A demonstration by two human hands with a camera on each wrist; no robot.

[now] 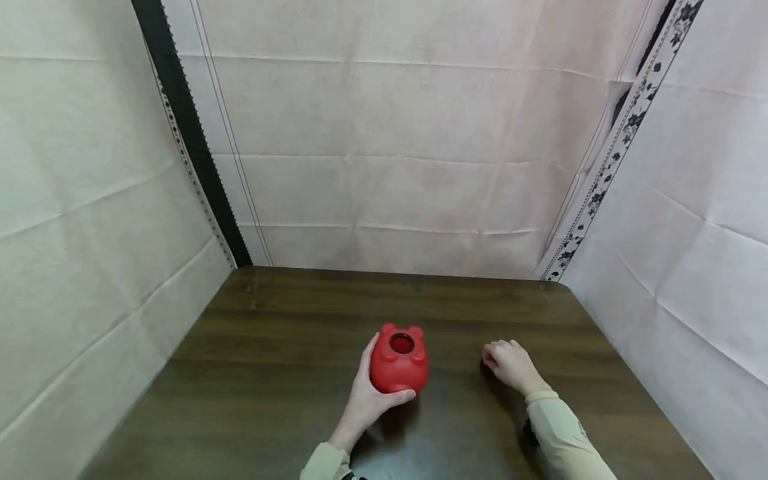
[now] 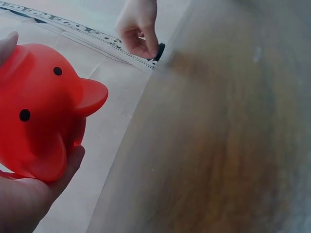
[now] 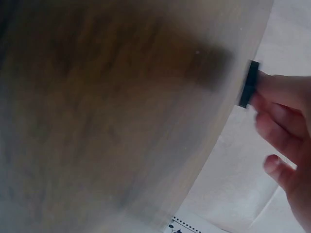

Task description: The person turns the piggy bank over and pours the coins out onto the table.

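A dark brown wooden table (image 1: 288, 373) fills the lower part of the head view, its grain running left to right with a dull shine near the bottom edge. Pale creased cloth (image 1: 396, 153) hangs behind it across the upper middle, with fold lines crossing it in a grid. A black strip (image 1: 191, 137) runs down at the upper left, slanting toward the table's far left corner. At the upper right a band with a dark flower pattern (image 1: 612, 160) slants down to the far right corner.

Both hands rest low, the left hand (image 1: 367, 397) cupped in a grip, the right hand (image 1: 510, 363) pinching (fingers curled).
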